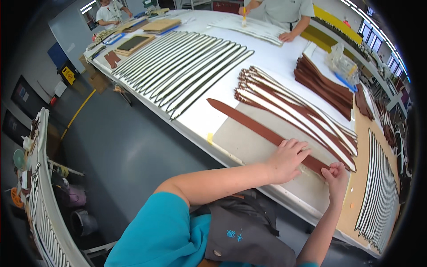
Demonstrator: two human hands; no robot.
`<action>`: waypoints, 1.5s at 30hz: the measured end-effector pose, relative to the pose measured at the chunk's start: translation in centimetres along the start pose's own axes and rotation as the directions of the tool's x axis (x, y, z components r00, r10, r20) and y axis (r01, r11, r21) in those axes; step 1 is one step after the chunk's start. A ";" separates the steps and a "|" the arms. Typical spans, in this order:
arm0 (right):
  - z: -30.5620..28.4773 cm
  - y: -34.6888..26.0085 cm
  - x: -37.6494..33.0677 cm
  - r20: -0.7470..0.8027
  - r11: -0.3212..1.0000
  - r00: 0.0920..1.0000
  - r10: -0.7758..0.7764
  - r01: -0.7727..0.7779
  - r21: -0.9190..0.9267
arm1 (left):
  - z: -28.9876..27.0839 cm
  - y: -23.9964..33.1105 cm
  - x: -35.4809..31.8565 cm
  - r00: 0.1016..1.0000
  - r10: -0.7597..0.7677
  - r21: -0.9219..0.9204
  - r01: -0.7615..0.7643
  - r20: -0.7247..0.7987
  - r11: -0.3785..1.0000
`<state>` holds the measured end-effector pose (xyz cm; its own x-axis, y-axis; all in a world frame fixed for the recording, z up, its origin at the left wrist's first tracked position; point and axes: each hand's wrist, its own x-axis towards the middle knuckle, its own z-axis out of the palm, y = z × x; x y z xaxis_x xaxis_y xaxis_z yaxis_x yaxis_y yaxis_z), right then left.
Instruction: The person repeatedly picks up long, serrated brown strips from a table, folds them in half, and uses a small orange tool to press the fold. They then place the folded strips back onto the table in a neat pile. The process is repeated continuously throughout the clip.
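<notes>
A long brown leather strip (249, 123) lies slantwise on a grey board (233, 135) at the table's near edge. Across its middle rests my left hand (288, 161), fingers slightly bent and apart, pressing on the strip. My right hand (336, 177) pinches the strip's near right end between thumb and fingers. Just beyond the board is a loose pile of brown and white strips (284, 104), their white undersides partly showing. The strip's part under my left hand is hidden.
Dark-edged white strips (182, 66) lie in a row at far left; more (378, 196) are at right. A brown stack (322, 86) and a plastic bag (342, 62) stand beyond. Across the table a co-worker (289, 18) holds a brush. Another table (42, 178) is at left.
</notes>
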<state>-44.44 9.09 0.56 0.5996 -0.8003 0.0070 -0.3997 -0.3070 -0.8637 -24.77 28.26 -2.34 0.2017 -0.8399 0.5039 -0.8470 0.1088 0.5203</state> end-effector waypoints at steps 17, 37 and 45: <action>0.6 -9.5 -3.8 0.112 0.946 0.943 -0.312 0.298 0.128 | -16.4 7.6 12.8 0.885 -0.217 -0.862 -0.456 -0.413 -0.222; -0.7 1.6 -6.6 0.082 0.774 0.942 -0.324 0.314 -0.549 | -4.7 -3.6 1.2 0.951 -0.084 -0.139 0.131 0.299 0.982; -2.3 3.6 -8.4 0.021 0.840 0.966 -0.256 0.233 -0.490 | 0.9 -0.6 3.2 0.885 0.016 0.039 -0.039 0.465 0.998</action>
<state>-52.48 13.50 -1.44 0.6964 -0.6840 0.2170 -0.5360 -0.6969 -0.4765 -24.10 25.03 -1.67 -0.0641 -0.9890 0.1334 -0.8726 0.1205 0.4733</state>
